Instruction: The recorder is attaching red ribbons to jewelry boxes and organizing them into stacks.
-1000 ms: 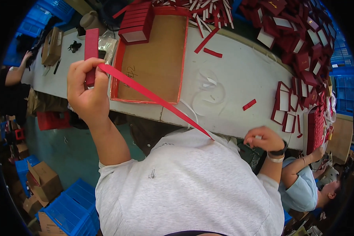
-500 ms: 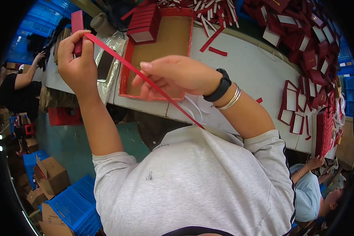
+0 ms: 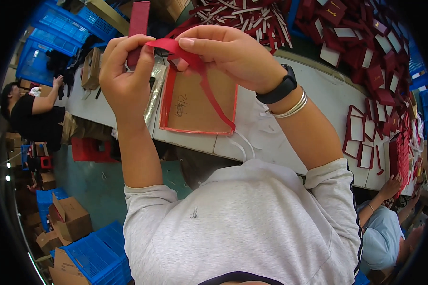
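My left hand (image 3: 123, 76) is closed round a narrow dark red box (image 3: 139, 27) that stands up out of the fist. Its thumb and forefinger also pinch one end of a red ribbon (image 3: 214, 100). Facing it, my right hand (image 3: 233, 53) pinches the same ribbon between thumb and fingers, a short way along. A small arch of ribbon spans the two hands, and the rest hangs down over the shallow cardboard tray (image 3: 199, 132) with red edges. Most of the tray's far part is hidden behind my hands.
Red and white strips (image 3: 252, 14) lie heaped beyond the tray. Many red boxes (image 3: 375, 71) are piled at the right of the white table (image 3: 295, 123). One person (image 3: 35, 109) sits far left, another (image 3: 383, 232) lower right. Blue crates (image 3: 95, 251) stand on the floor.
Both hands have moved up and slightly right. My right hand has come closer to the left and gripped the ribbon, which was stretched toward my chest and now arches and hangs.
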Motion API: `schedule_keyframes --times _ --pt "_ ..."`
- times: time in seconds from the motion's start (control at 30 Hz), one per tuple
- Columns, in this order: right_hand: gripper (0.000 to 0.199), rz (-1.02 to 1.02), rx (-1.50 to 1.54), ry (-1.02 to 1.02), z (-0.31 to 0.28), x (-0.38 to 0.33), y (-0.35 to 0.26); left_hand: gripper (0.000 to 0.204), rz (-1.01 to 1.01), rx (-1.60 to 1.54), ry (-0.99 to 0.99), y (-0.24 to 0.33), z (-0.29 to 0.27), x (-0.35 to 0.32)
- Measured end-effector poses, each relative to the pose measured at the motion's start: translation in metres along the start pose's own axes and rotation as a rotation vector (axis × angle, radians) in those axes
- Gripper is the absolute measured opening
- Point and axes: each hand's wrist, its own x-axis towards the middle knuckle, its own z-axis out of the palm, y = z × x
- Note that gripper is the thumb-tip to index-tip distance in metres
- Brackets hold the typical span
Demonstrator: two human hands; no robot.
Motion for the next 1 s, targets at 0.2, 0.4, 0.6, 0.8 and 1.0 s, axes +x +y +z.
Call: schedule_keyframes --times 0.2,0.4,0.6,0.8,1.0 --pt "0.017 -0.139 -0.230 -0.087 0.008 -0.030 -0.018 0.012 -0.167 -0.280 -0.013 0.026 -0.008 -0.024" --pt "0.014 -0.391 -0.026 -0.163 0.009 -0.077 -0.041 0.037 -0.498 -0.969 0.083 0.028 0.008 -0.079" --pt "0.017 -0.510 0.094 -0.065 0.008 -0.120 -0.087 0.052 -0.967 -1.802 0.211 0.022 0.029 -0.126" --pt "0.007 -0.377 -0.327 0.049 0.018 -0.131 -0.058 0.041 -0.963 -1.782 0.083 0.032 0.042 -0.141" --pt "0.011 0.002 -0.630 0.214 0.033 -0.099 0.013 0.036 -0.782 -1.112 -0.031 0.040 0.040 -0.155"
